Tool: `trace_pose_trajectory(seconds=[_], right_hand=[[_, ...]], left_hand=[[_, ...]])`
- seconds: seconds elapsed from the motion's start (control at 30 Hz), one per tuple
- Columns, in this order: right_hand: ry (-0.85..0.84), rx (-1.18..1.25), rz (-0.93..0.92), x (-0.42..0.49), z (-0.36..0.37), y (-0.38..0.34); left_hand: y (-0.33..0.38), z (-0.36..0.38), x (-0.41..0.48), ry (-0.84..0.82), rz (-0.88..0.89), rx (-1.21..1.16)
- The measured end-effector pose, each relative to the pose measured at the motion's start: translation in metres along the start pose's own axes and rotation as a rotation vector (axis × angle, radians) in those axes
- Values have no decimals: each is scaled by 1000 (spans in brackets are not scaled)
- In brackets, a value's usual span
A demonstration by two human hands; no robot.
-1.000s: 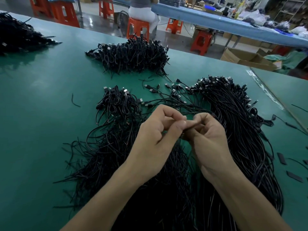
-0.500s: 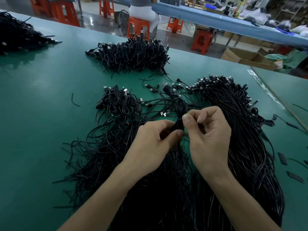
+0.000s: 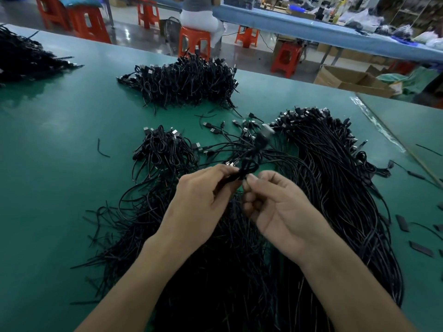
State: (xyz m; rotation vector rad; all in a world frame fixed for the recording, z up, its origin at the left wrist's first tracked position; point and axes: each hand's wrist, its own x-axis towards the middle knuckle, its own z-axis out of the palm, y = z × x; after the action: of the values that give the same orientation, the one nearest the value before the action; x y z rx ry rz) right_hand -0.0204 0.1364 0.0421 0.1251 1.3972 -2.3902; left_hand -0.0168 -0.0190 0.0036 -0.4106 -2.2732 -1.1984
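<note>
My left hand (image 3: pixel 199 207) grips a folded black USB cable (image 3: pixel 251 159) that loops up from my fingers, its plug end blurred above. My right hand (image 3: pixel 280 212) pinches the cable's lower end close beside the left fingers, palm turned partly up. Both hands hover over a big spread of loose black cables (image 3: pixel 335 188) on the green table (image 3: pixel 52 164). A small pile of coiled cables (image 3: pixel 163 149) lies to the left of my hands, and a larger coiled pile (image 3: pixel 184 80) sits farther back.
Another cable heap (image 3: pixel 21 58) lies at the far left. Short black strips (image 3: pixel 420 248) are scattered at the right, near the table seam (image 3: pixel 388 137). Beyond the table stand orange stools (image 3: pixel 194 41), a seated person (image 3: pixel 199 13), cardboard boxes (image 3: pixel 354 80) and a blue bench (image 3: pixel 335 37).
My hands have parted slightly and dropped lower. The folded cable now stands up from my left fingers, and my right hand has turned palm-up while pinching its end.
</note>
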Motion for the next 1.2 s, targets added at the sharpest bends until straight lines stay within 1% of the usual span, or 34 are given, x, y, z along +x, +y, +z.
trace_pose_trajectory(seconds=[0.07, 0.1, 0.17, 0.2, 0.23, 0.27, 0.33, 0.4, 0.5, 0.67, 0.73, 0.8, 0.87, 0.9, 0.93, 0.97, 1.03, 1.07, 1.1, 1.17, 1.2], right_hand=[[34, -286, -81, 5, -12, -8], [82, -502, -130, 8, -21, -11], [222, -1087, -227, 16, -44, -18], [272, -1396, -243, 20, -57, -19], [314, -1646, -220, 24, -66, -19], [349, -1809, -162, 26, -71, -17], [398, -1951, -39, 31, -76, -11], [422, -1965, -13, 34, -76, -4], [476, -1876, -34, 38, -74, 0], [567, -1951, -70, 36, -70, -6], [591, -1919, -105, 34, -69, -9], [582, -1849, -180, 34, -69, -13], [509, -1673, -271, 33, -64, -18], [454, -1555, -310, 33, -58, -20], [399, -1447, -352, 31, -48, -22], [348, -1368, -402, 29, -37, -24], [238, -1290, -494, 22, -11, -25], [167, -1267, -522, 16, 1, -25], [81, -1246, -536, 9, 11, -24], [-129, -1181, -537, -5, 26, -23], [-236, -1133, -541, -12, 32, -22]], left_hand=[[-3, -1, 3, -41, -155, -33], [-8, -2, 5, -41, -258, -57], [-22, -5, 14, 0, -424, -104], [-30, -8, 20, 38, -480, -98], [-38, -11, 28, 75, -521, -66], [-47, -14, 35, 102, -556, -27], [-63, -19, 46, 124, -622, 35], [-79, -22, 51, 125, -686, 79], [-94, -21, 51, 153, -719, 97], [-98, -14, 53, 217, -689, 93], [-96, -13, 55, 222, -659, 170], [-91, -13, 54, 250, -583, 299], [-81, -11, 54, 267, -429, 338], [-75, -10, 53, 229, -346, 334], [-70, -7, 52, 152, -273, 311], [-63, -4, 51, 36, -222, 256], [-46, 5, 50, -252, -156, 104], [-38, 10, 50, -369, -109, 34], [-30, 14, 50, -435, -48, -19], [-25, 24, 47, -461, 54, -79], [-27, 28, 45, -456, 51, -98]])
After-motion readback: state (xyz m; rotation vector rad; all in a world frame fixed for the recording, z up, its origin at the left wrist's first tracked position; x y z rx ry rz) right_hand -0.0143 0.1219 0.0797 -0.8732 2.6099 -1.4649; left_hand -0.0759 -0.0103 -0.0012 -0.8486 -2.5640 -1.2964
